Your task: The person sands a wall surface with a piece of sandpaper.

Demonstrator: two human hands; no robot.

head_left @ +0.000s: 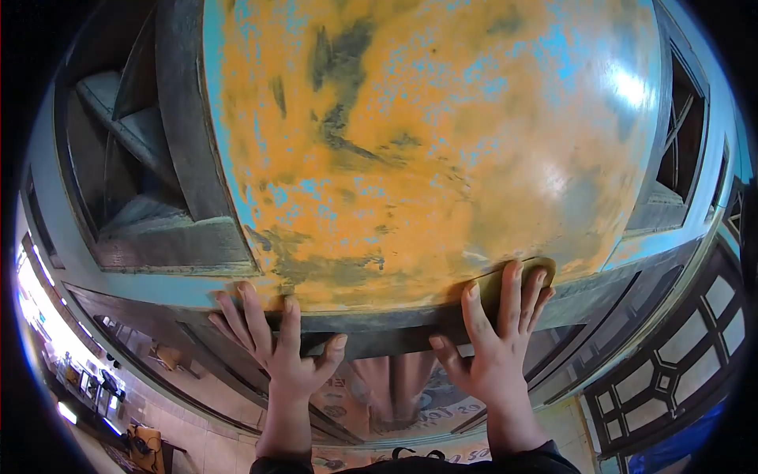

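A large panel (410,150) fills the upper middle of the head view. Its orange coat is worn, with cyan specks and dark grey patches. Along its lower edge, my left hand (286,355) has its fingers spread, the tips against the light blue and dark rail, and holds nothing. My right hand (499,347) lies over a flat olive-yellow pad (543,267) with a rounded end. Its fingers reach across the pad, pressing it against the panel's bottom right edge, and cover most of it. The thumb points inward, below the edge.
Dark wooden lattice frames (178,245) flank the panel on the left, with another opening (683,134) on the right. A printed banner (442,403) shows below. At the lower right are dark door panes (663,355). A brown bag (146,446) sits at lower left.
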